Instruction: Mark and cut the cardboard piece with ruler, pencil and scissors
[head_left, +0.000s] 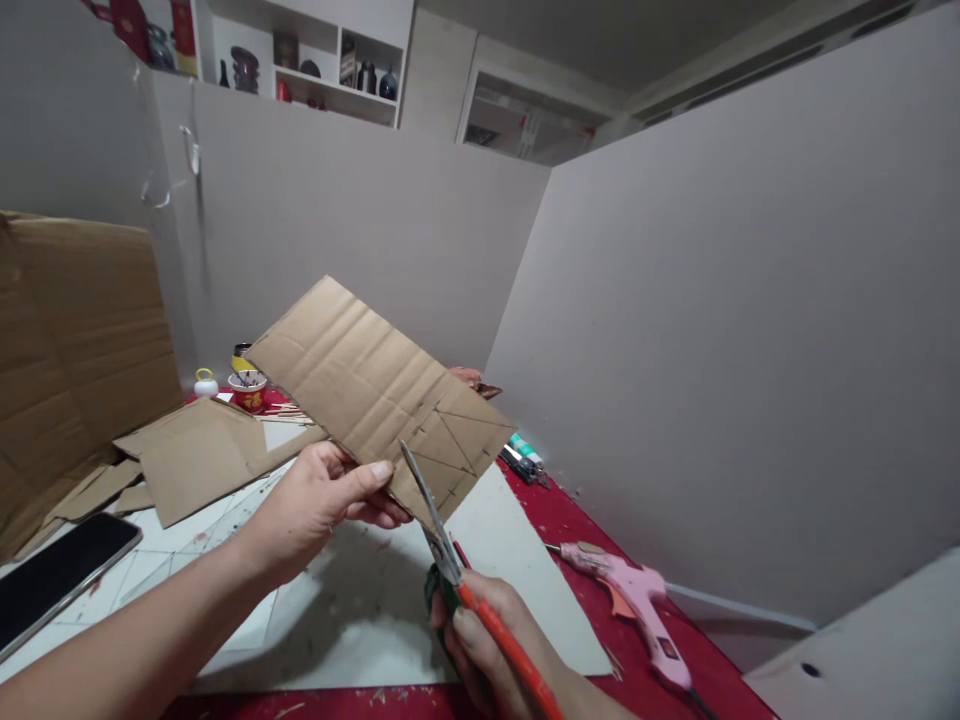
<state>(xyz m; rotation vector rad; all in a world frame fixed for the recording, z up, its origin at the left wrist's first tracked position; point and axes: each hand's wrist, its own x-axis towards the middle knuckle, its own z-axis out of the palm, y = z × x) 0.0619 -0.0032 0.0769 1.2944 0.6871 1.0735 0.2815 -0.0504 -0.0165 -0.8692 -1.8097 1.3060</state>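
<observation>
My left hand [341, 490] grips a rectangular piece of cardboard [352, 370] by its lower edge, thumb on top and fingers beneath. The piece is tilted above the table, and pencil lines form a triangle near its right end. In my right hand [495, 630] is a pair of scissors [442, 550] with orange on the handle. One blade lies over the face of the cardboard at its lower edge, close to the drawn lines; the other blade is mostly hidden behind it. Below both hands lies a white board [360, 600].
A pink glue gun [622, 590] lies on the red cloth [540, 510] at the right. To the left are a phone [67, 570], cardboard scraps [195, 460] and a large upright cardboard sheet [82, 350]. A red cup [248, 392] stands at the back. Grey partitions [712, 300] enclose the table.
</observation>
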